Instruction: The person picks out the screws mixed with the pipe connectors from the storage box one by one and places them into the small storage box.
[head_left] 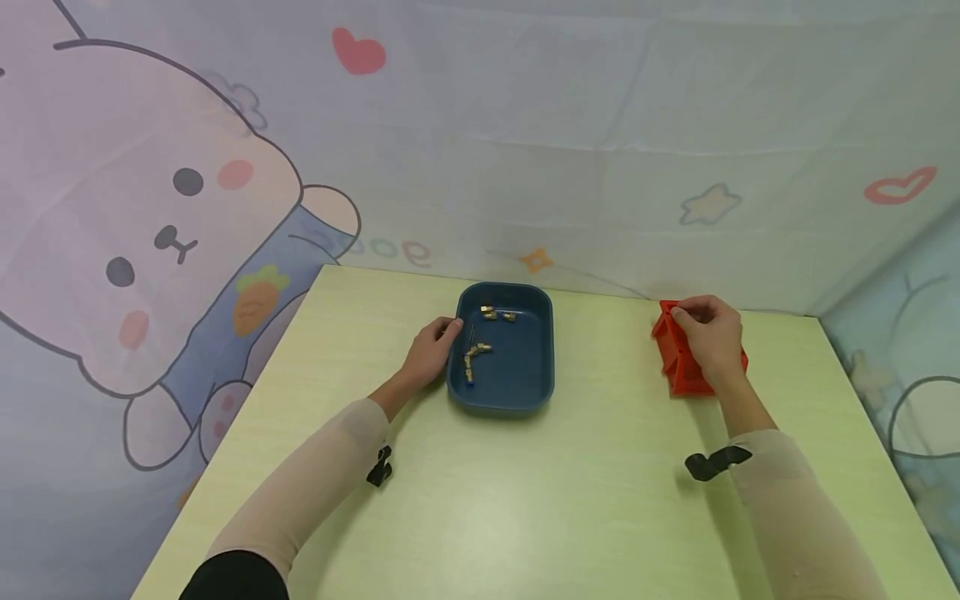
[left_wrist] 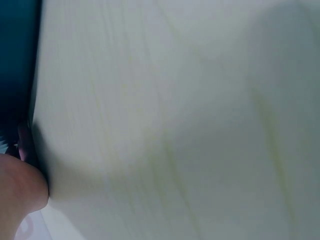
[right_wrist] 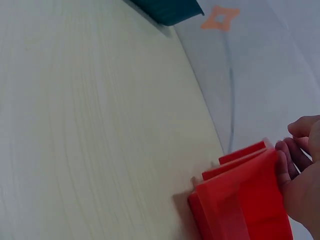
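Observation:
A dark blue tray stands near the table's back edge, with several small brass fittings lying in it. My left hand holds its left side, the thumb at the rim and the other fingers mostly hidden beside the wall. Towards the right, my right hand is at a red plastic bin. In the right wrist view its curled fingers grip the far edge of that bin, whose inside is largely out of sight.
The pale wooden table lies under both containers. Behind it hangs a printed cloth with a cartoon bear, close to the table's back edge. A black strap juts from the right sleeve, another from the left.

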